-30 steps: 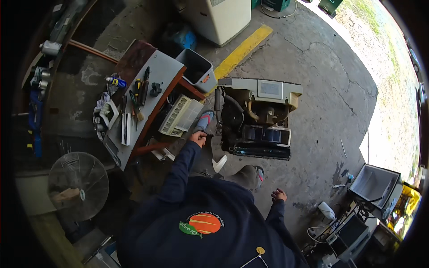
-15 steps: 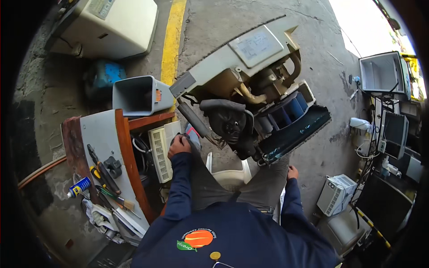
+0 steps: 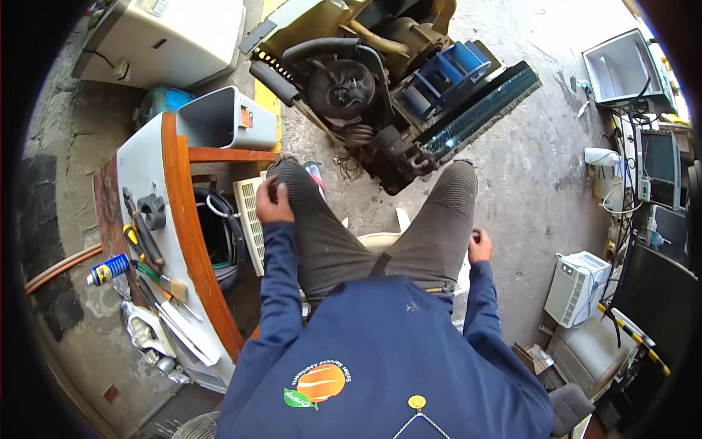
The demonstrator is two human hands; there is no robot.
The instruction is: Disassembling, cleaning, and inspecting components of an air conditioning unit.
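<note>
My left hand (image 3: pixel 274 205) is beside my left thigh, next to the cream louvred panel (image 3: pixel 251 227). Its fingers are loosely bent and apart, with nothing visible in them. Low at my right side hangs my right hand (image 3: pixel 480 246), fingers slightly curled and apart, holding nothing that I can see. On the floor beyond my knees stands an opened air conditioner unit. It shows a round black compressor (image 3: pixel 341 89), a blue blower wheel (image 3: pixel 447 77) and a dark finned coil (image 3: pixel 482 110). Neither hand touches it.
A workbench (image 3: pixel 150 164) on my left bears pliers (image 3: pixel 145 227), a brush (image 3: pixel 178 289) and a blue spray can (image 3: pixel 108 270). Behind it are a grey bin (image 3: pixel 208 121) and a large cream appliance (image 3: pixel 172 40). A white window unit (image 3: pixel 578 289) and cables lie right.
My view has tipped and I sit further back from the air conditioner unit, which now appears higher. My left hand has drawn back off my left knee.
</note>
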